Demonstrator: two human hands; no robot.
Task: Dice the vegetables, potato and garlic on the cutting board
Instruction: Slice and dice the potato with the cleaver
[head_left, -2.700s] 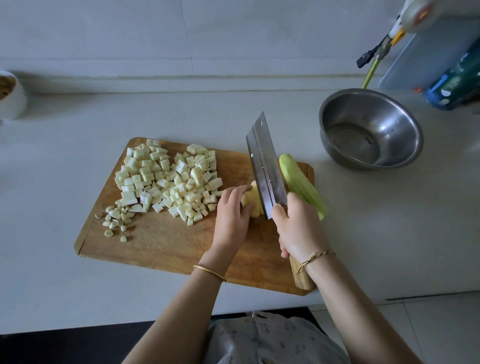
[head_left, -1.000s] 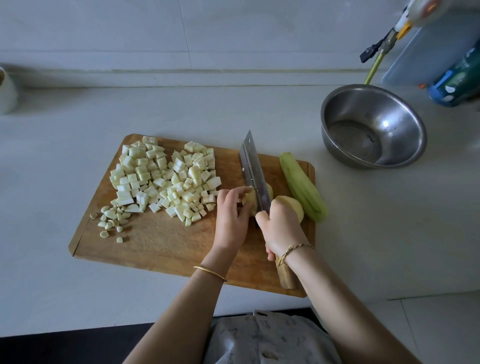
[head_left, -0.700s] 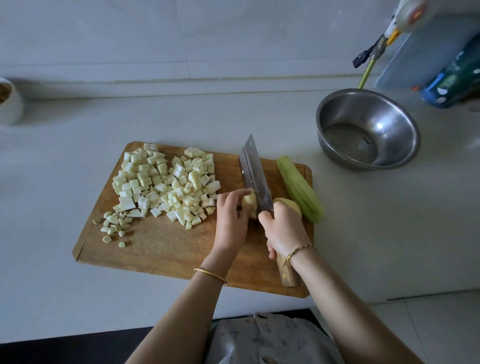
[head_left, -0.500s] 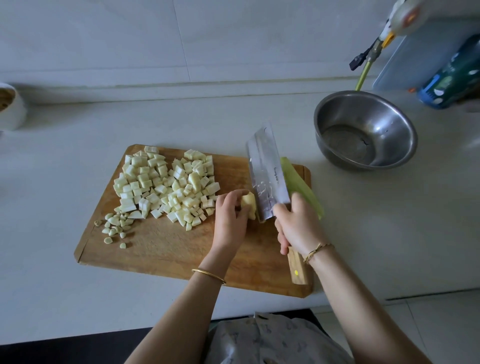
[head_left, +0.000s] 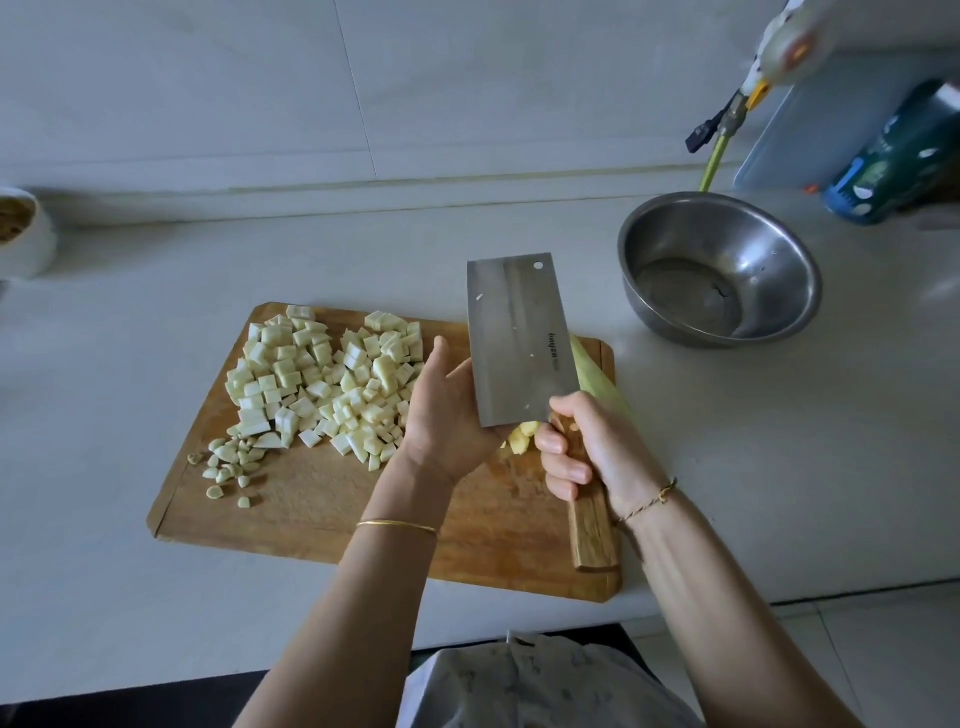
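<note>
Pale yellow potato chunks (head_left: 521, 434) wait under the broad steel cleaver (head_left: 519, 338); fingers of the right hand (head_left: 592, 447) wrap its handle, while those of the left hand (head_left: 441, 415) stretch behind the blade, best kept off the edge.

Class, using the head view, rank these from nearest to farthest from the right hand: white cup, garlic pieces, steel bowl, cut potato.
1. Cut potato, beside the right hand, on the board.
2. Steel bowl, farther back on the right.
3. Garlic pieces, at the board's left end.
4. White cup, far left of the picture.
</note>
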